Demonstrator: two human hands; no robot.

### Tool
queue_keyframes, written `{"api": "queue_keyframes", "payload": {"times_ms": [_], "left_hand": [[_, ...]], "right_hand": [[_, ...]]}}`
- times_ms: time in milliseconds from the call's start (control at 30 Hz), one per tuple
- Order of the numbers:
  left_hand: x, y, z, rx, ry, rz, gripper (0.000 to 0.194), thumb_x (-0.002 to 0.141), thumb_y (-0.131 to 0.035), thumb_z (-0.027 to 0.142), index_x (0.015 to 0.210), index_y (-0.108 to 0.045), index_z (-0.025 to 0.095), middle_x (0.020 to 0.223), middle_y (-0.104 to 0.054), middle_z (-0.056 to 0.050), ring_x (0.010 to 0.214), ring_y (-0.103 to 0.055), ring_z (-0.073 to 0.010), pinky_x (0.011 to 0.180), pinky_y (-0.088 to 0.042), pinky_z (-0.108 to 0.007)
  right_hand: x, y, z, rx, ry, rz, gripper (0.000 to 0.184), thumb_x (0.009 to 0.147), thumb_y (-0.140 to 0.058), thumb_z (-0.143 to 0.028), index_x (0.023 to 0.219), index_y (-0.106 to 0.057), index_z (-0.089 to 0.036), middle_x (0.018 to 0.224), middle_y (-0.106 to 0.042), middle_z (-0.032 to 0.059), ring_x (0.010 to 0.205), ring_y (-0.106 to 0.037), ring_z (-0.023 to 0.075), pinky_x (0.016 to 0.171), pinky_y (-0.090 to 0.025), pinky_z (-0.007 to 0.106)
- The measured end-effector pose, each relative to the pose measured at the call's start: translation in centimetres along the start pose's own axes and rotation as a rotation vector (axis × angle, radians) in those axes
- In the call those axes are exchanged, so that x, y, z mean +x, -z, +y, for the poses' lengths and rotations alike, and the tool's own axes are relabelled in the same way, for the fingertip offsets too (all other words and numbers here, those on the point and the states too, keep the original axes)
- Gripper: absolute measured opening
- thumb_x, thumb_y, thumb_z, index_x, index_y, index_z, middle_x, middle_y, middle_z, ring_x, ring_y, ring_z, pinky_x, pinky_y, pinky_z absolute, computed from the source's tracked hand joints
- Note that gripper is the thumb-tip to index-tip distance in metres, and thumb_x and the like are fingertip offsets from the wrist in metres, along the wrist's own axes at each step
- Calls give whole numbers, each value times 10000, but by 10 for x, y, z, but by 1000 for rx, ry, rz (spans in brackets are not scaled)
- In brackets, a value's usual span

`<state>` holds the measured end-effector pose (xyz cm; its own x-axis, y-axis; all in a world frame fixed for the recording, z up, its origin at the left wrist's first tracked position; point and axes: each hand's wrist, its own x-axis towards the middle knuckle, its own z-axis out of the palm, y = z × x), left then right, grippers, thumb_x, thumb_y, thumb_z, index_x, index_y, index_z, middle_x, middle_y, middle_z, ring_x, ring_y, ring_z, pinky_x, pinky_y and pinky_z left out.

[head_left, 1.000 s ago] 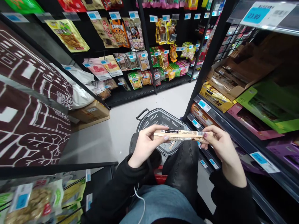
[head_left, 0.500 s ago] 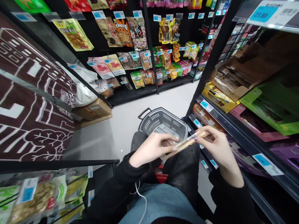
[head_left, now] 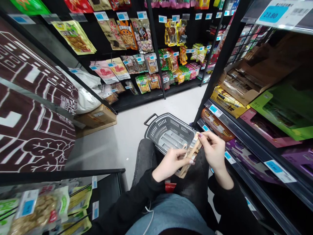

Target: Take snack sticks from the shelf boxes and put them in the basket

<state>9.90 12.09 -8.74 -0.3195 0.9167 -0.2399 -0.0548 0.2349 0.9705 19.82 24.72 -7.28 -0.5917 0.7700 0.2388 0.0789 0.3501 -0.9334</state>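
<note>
Between my hands is a narrow beige snack packet (head_left: 191,152) with printing and what looks like a barcode near its upper end. My left hand (head_left: 172,162) pinches it around the lower half, thumb on top. At the upper right end, the fingers of my right hand (head_left: 212,145) grip the packet's tip. It slants over my lap, just in front of a grey shopping basket (head_left: 168,116) on the floor. The packet's underside and some of my fingertips are hidden.
Shelves on the right hold a green display box (head_left: 281,114), a yellow box (head_left: 226,101) and an open carton of packets (head_left: 238,86). Ahead, bagged snacks hang on a black rack (head_left: 137,102). A cardboard box (head_left: 99,117) stands on the floor at left.
The packet has turned from nearly edge-on to show its printed face, and it slants more steeply. My right hand has come inward, and the left has moved right and down.
</note>
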Motion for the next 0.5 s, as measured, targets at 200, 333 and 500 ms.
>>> {"api": "queue_keyframes", "payload": {"times_ms": [200, 333, 500], "left_hand": [[-1, -5, -32, -322, 187, -69, 373, 636, -758, 345, 892, -663, 90, 873, -722, -107, 750, -688, -208, 697, -549, -317], [4, -2, -58, -438, 228, -31, 452, 565, -814, 318, 919, -657, 85, 887, -727, -125, 769, -699, -229, 723, -562, -344], [21, 18, -104, -486, 309, 148, 494, 560, -803, 441, 831, -667, 50, 795, -718, -150, 653, -682, -198, 602, -562, -281]], "right_hand": [[12, -4, 5, 102, -79, 31, 238, 804, -574, -386, 689, -605, -179, 524, -480, -36, 475, -407, 96, 454, -321, 222], [26, -4, 14, 110, -98, 12, 245, 796, -570, -401, 710, -609, -175, 528, -483, -34, 483, -434, 101, 465, -346, 220], [41, -10, 52, 76, -152, -21, 307, 812, -521, -462, 714, -592, -180, 506, -535, -25, 470, -527, 127, 481, -414, 227]]}}
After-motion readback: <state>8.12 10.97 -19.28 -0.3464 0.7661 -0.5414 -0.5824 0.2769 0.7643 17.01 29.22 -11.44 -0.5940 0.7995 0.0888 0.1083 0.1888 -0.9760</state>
